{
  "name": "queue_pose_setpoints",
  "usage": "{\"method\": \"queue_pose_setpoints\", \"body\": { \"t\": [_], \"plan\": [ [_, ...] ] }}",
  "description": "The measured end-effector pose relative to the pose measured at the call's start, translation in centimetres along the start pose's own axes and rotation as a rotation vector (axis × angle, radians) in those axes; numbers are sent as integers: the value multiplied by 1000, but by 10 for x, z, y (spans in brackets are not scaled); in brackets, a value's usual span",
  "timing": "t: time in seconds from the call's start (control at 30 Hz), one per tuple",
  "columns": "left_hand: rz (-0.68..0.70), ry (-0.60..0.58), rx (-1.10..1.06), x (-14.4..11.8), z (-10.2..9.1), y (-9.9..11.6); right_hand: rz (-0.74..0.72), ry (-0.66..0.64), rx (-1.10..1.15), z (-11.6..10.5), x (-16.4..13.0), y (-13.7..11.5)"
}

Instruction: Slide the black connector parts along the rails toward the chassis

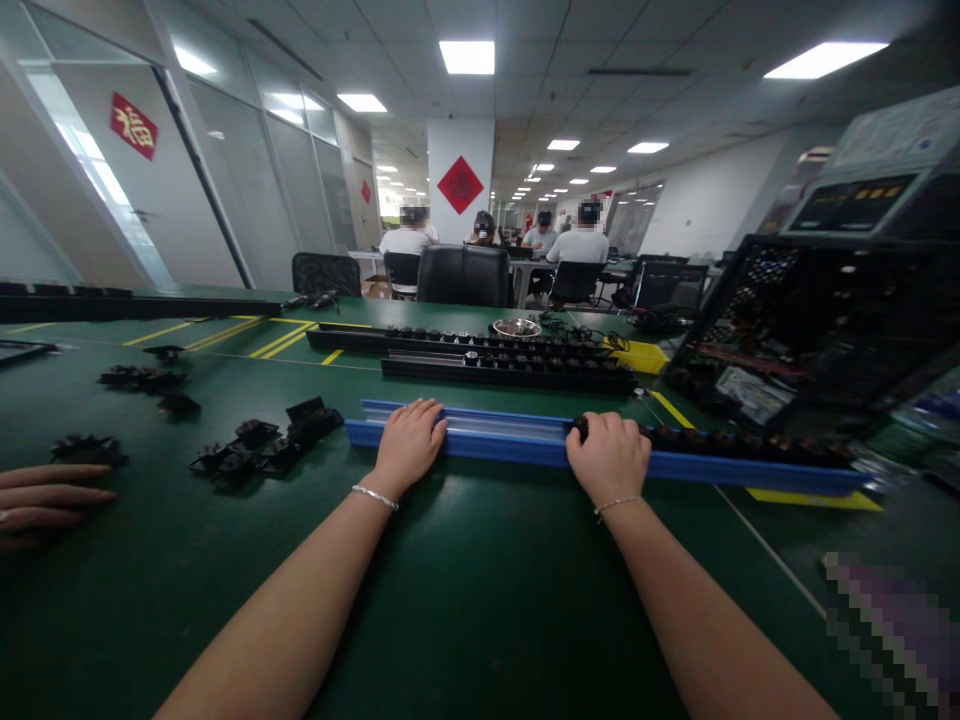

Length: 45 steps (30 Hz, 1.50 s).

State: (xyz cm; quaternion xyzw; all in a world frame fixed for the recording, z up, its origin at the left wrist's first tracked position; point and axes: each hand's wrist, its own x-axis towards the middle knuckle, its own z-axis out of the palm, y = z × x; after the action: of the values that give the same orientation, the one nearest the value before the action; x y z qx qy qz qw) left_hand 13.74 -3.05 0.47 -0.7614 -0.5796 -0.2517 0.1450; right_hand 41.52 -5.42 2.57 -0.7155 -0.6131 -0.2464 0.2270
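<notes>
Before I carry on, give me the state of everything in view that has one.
Long blue channel rail: lying flat, right stretch lined with black finned parts.
Left hand: laid over the rail's left stretch.
Right hand: curled over its middle.
Nearer black rail: partly filled, left end unfilled.
Loose black parts: scattered leftward.
Another person's hand: fingers extended.
Black computer case: open, interior exposed.
White ceiling panel light: lit.

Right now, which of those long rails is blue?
The front rail, with the left hand and right hand on it; the two rails behind are black.
</notes>
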Motion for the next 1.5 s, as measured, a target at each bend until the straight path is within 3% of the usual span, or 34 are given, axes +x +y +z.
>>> {"method": "queue_pose_setpoints", "body": {
  "t": [1.5],
  "plan": [
    [-17,8,-9,-1,-3,2,-120,-1,392,19,-5,-14]
  ]
}}
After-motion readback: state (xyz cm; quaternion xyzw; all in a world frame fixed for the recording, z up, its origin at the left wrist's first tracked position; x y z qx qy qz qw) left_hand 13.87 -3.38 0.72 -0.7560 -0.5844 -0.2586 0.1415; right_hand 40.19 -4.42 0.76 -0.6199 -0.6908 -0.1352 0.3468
